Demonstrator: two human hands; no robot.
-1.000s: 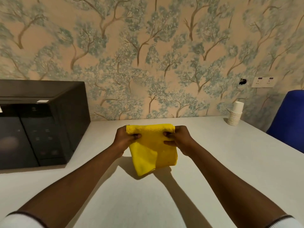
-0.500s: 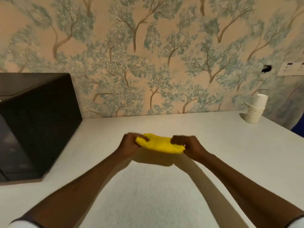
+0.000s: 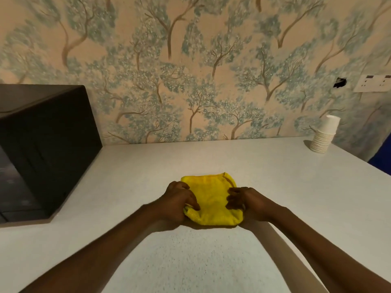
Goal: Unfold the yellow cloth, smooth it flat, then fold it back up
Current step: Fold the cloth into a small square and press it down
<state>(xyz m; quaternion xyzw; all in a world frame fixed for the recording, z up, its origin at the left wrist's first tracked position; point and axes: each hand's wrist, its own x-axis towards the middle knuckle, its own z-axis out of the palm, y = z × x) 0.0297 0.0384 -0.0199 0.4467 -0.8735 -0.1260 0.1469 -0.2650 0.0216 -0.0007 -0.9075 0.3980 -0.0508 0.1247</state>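
Yellow cloth [image 3: 212,197] lowered; two hands [image 3: 179,200].

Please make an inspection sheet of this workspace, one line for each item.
Surface: white table, bare around the cloth.
Job's things: yellow cloth, folded, lying on the table.
Clutter: stack of white paper cups far right by the wall; black appliance at left.
Grippers: left hand and right hand grip the cloth's near corners.
Cables: nothing seen.
Surroundings: tree-pattern wallpaper; wall socket at right.
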